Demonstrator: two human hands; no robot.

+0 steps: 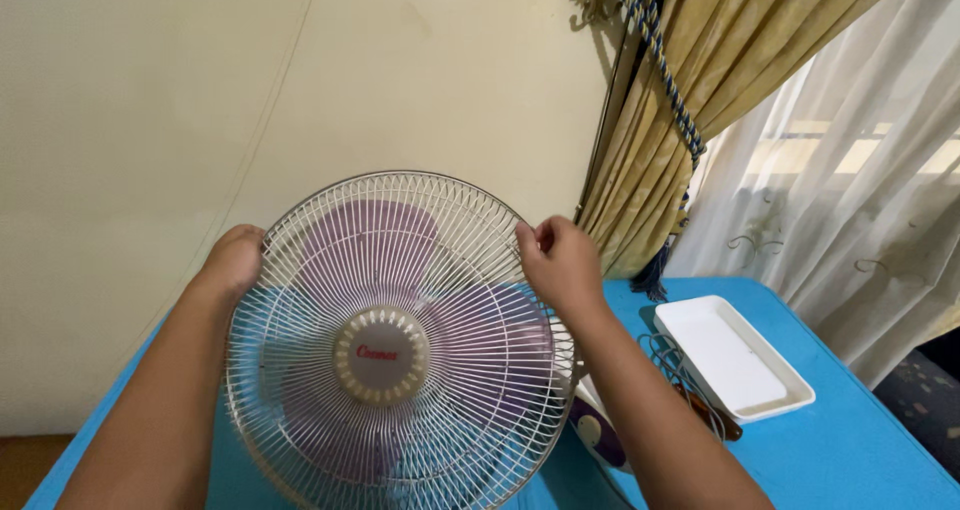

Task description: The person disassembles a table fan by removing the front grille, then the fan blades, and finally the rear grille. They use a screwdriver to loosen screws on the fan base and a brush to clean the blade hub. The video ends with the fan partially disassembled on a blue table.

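Cream wall (200, 90) and gold curtain (690, 80) back a blue table (860, 440) where a desk fan (395, 345) stands at lower centre of the frame. The left hand (232, 262) curls over the grille rim at its upper left; the right hand (560, 262) pinches the rim at upper right. The front grille looks still seated over the purple blades, so nothing seems detached yet. A white tray (735, 355) lies at right. The fan's base and cord are mostly hidden, and its lower edge is cut off.
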